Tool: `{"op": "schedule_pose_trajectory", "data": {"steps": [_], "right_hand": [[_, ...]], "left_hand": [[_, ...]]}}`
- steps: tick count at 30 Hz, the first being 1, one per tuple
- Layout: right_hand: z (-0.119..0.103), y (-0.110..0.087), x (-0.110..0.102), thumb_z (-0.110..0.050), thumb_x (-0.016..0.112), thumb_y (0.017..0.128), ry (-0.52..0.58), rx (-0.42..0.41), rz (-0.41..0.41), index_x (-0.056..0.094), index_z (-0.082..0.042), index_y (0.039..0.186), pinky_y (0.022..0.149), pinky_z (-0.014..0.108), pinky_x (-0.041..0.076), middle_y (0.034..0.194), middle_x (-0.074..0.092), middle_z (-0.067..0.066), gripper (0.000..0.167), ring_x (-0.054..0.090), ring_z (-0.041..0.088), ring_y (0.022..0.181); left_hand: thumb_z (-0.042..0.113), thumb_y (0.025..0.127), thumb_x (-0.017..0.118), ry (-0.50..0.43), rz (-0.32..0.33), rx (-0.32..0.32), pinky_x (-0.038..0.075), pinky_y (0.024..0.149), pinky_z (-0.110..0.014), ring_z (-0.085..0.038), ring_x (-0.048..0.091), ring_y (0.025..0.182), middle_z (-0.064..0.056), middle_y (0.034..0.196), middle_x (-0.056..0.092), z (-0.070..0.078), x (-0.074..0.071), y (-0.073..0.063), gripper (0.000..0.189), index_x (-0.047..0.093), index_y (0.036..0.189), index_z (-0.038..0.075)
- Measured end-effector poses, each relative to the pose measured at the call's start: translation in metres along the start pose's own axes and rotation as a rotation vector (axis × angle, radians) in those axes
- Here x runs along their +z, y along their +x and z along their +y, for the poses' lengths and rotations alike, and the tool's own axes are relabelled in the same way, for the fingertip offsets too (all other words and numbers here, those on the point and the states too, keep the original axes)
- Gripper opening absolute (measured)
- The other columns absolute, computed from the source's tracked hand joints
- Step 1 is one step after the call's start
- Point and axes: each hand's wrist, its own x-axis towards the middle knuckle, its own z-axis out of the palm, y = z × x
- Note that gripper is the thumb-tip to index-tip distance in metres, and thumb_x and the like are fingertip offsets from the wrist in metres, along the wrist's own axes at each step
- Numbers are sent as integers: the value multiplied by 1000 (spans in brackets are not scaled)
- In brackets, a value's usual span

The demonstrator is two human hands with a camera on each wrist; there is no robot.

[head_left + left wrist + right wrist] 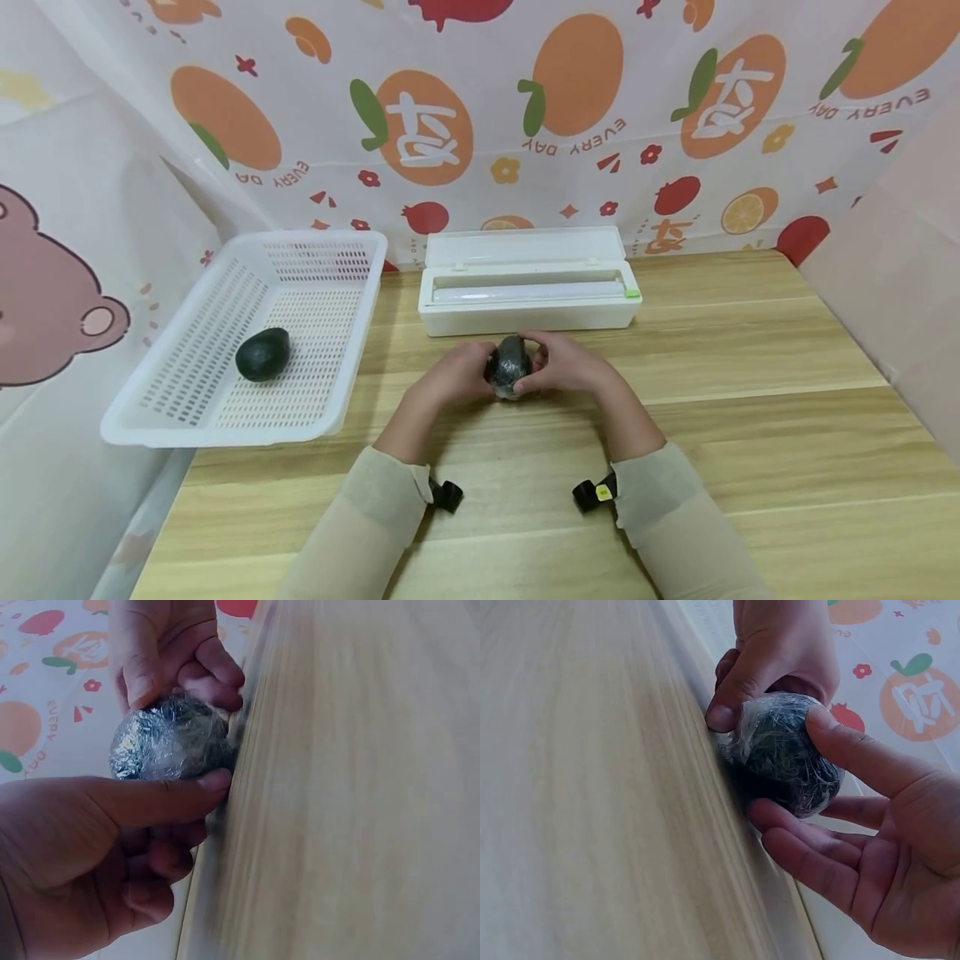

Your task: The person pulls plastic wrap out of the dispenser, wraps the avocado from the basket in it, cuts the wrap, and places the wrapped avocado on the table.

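A dark green avocado point(510, 365) wrapped in shiny clear plastic film is held low at the wooden table, in front of the white film box. My left hand point(459, 372) grips it from the left, the thumb along its near side. From the right, my right hand point(567, 363) holds it between thumb and fingers. Both wrist views show wrinkled film over the avocado point(169, 742), bunched toward its lower end point(780, 754). Parts of the fingers behind it are hidden.
A white plastic basket point(348, 367) stands at the left with one dark avocado point(263, 354) inside. Behind the hands, a white cling film box point(525, 318) has its lid raised, showing a film roll point(525, 292). A printed sheet point(495, 192) hangs along the table's back edge.
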Motion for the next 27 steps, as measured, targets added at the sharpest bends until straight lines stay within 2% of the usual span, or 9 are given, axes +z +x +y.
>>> {"op": "schedule_pose_trajectory", "data": {"steps": [3, 5, 8, 11, 13, 16, 19, 22, 27], "right_hand": [[0, 0, 1, -31, 87, 74, 21, 5, 1, 35, -13, 152, 67, 31, 48, 90, 62, 8, 96, 56, 19, 78], [0, -1, 1, -28, 88, 73, 28, 6, 11, 35, -15, 152, 68, 32, 49, 92, 63, 8, 96, 58, 19, 80], [0, -1, 1, -24, 88, 72, 27, 3, 26, 35, -17, 152, 71, 32, 51, 94, 64, 7, 97, 60, 20, 83], [-1, 0, 2, -21, 88, 71, 29, -2, 35, 35, -20, 152, 70, 32, 52, 96, 64, 8, 97, 61, 21, 83], [-2, 0, 2, -19, 88, 72, 36, -8, 39, 35, -21, 152, 69, 32, 52, 96, 63, 9, 96, 60, 21, 82], [-4, 0, 2, -17, 87, 72, 48, -21, 45, 37, -22, 151, 67, 32, 52, 96, 62, 10, 95, 59, 21, 81], [-5, 0, 0, -17, 87, 72, 72, -33, 40, 37, -23, 151, 70, 33, 53, 100, 61, 11, 94, 59, 22, 84], [-6, -1, -2, -17, 87, 72, 93, -39, 33, 35, -24, 152, 76, 34, 53, 109, 59, 12, 96, 61, 24, 91], [-3, -6, -2, -17, 86, 74, 104, -28, 35, 31, -26, 153, 80, 35, 55, 123, 54, 14, 97, 64, 24, 99]], "left_hand": [[15, 65, 90, -101, -53, -12, 51, 89, -38, -18, 61, 94, -4, 101, 67, 1, -2, -2, 52, 62, 108, 7], [20, 65, 92, -186, -94, -13, 49, 94, -38, -17, 61, 100, -3, 108, 67, 0, -3, -3, 61, 61, 116, 8], [32, 73, 87, -321, -157, -1, 50, 91, -37, -17, 62, 100, -3, 110, 67, -1, -5, -3, 61, 59, 122, 11], [48, 88, 70, -443, -185, -34, 54, 78, -36, -20, 66, 88, -6, 100, 69, -2, -6, -2, 49, 60, 119, 12], [53, 96, 56, -536, -189, -78, 56, 70, -37, -25, 68, 80, -11, 93, 69, -1, -6, -2, 48, 59, 118, 10], [50, 102, 44, -673, -178, -137, 59, 68, -39, -31, 70, 79, -16, 90, 70, 0, -6, -1, 51, 57, 123, 5], [41, 103, 49, -773, -166, -185, 60, 69, -42, -33, 71, 79, -20, 92, 70, 2, -5, 0, 48, 52, 131, 2], [34, 100, 57, -834, -135, -224, 60, 71, -41, -29, 71, 79, -20, 98, 69, 2, -3, 1, 48, 49, 136, 2], [28, 97, 64, -899, -108, -233, 60, 73, -41, -23, 70, 79, -19, 112, 64, 3, 2, 5, 49, 51, 134, -1]]}}
